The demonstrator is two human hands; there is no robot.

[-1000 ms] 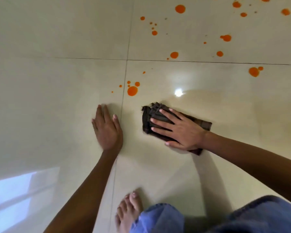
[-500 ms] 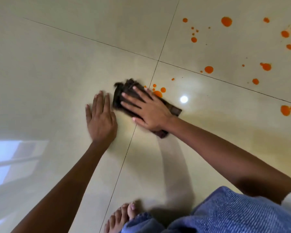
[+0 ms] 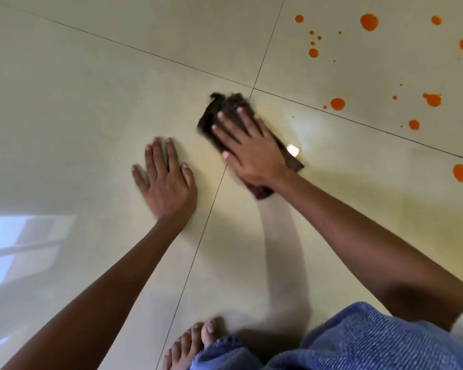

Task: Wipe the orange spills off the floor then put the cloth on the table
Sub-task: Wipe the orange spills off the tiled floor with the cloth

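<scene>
Right hand (image 3: 251, 153) lies flat on cloth (image 3: 217, 105), fingers straight, pressing it to floor (image 3: 91, 102); nothing curled round it. Cloth dark, bunched, partly under palm. Left hand (image 3: 166, 180) spread flat on floor just left of cloth, holding nothing. Orange spills (image 3: 337, 104) right of cloth and beyond. Bare foot (image 3: 190, 345) well nearer than cloth.

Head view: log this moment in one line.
phase: wiping | right hand flat on cloth | left hand flat on floor | orange spills unwiped upper right | table not in view
</scene>
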